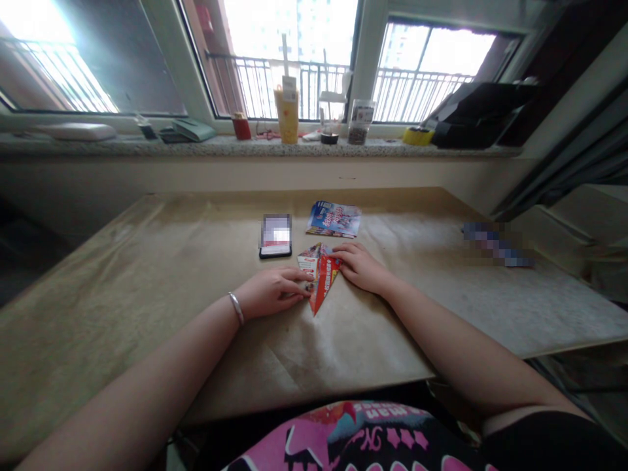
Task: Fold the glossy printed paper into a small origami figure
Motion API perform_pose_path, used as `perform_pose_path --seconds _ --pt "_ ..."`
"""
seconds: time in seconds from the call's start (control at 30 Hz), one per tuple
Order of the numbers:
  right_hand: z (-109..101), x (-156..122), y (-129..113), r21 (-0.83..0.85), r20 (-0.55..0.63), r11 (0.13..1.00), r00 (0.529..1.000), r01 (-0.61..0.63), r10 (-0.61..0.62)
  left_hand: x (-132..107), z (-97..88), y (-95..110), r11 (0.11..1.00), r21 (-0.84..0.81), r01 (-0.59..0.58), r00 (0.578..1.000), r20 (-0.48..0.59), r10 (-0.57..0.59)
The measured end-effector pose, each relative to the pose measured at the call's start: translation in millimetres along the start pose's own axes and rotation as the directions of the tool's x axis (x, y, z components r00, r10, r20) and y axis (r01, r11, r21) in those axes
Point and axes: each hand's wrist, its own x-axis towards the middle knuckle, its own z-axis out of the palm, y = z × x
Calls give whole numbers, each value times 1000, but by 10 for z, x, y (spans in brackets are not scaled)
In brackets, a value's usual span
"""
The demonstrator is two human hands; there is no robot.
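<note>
A folded sheet of printed paper [321, 278], red and white, lies on the table as a kite shape with its sharp tip toward me. My left hand [275, 290] rests at its left edge, fingers stretched out and their tips on the paper. On the right side, my right hand [362, 268] lies palm down, its outstretched fingertips touching the upper right edge. Just beyond the folded sheet is a stack of blue printed leaflets [336, 219]. A phone [275, 237] with a lit, blurred screen lies beyond my left hand.
A tan cover spreads over the table [171, 275]. At the right lies a blurred, dark flat item [495, 245]. Along the stone windowsill [196, 148] stand a yellow drink cup [288, 118], a red jar [241, 127], yellow tape [418, 136] and a black case [475, 118].
</note>
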Motion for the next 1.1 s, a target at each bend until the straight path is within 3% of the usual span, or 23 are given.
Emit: perform_pose_path --seconds 0.33,0.6,0.8,0.93,1.1 --pt "-58 -7 47 258 -43 957 988 -135 151 12 7 -3 998 66 -9 1000 -3 9" --pt "-104 -38 81 190 -42 974 990 -123 133 24 51 24 997 81 -14 999 -35 17" --pt "-125 -76 64 98 -15 994 999 -49 51 68 58 75 998 62 -12 999 -46 15" --pt "-135 -84 35 63 30 998 1000 -4 2 82 83 60 999 32 37 998 -42 -36" --pt "-128 -81 41 56 41 998 999 -11 9 92 130 49 963 136 234 967 -136 -216"
